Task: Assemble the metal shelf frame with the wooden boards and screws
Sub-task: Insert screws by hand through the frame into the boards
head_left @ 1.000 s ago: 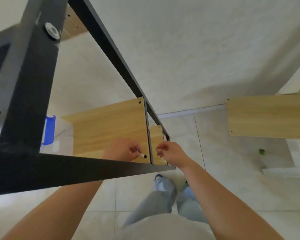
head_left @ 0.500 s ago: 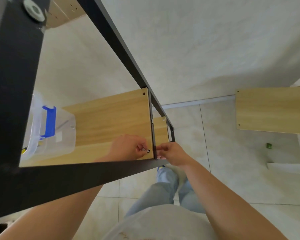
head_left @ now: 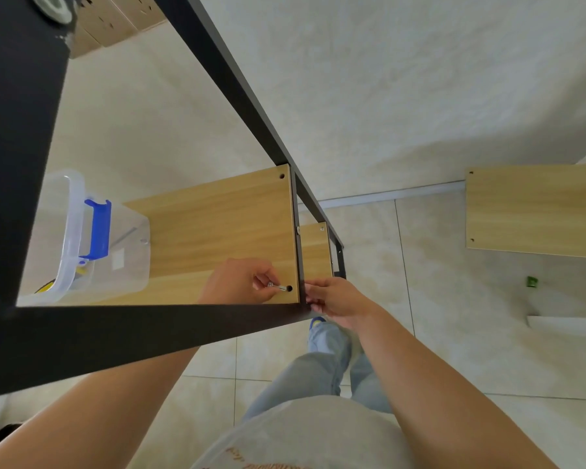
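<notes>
Small silver metal screw (head_left: 279, 287) pinched in left hand (head_left: 241, 281), tip at the near corner hole of the light wooden shelf board (head_left: 217, 225). Right hand (head_left: 335, 297) grips the black metal frame upright (head_left: 298, 238) beside it. Clear plastic box (blue latch) (head_left: 95, 242) sits on the board; a second wooden board (head_left: 535, 211) stands apart at right.

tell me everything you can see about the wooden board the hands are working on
The wooden board is a light, oak-look panel lying flat inside the black metal frame. It has a hole at its far right corner and one at its near right corner, where the left hand pushes a silver screw. A clear plastic box sits on its left part. The right hand grips the frame's post beside it.
</notes>
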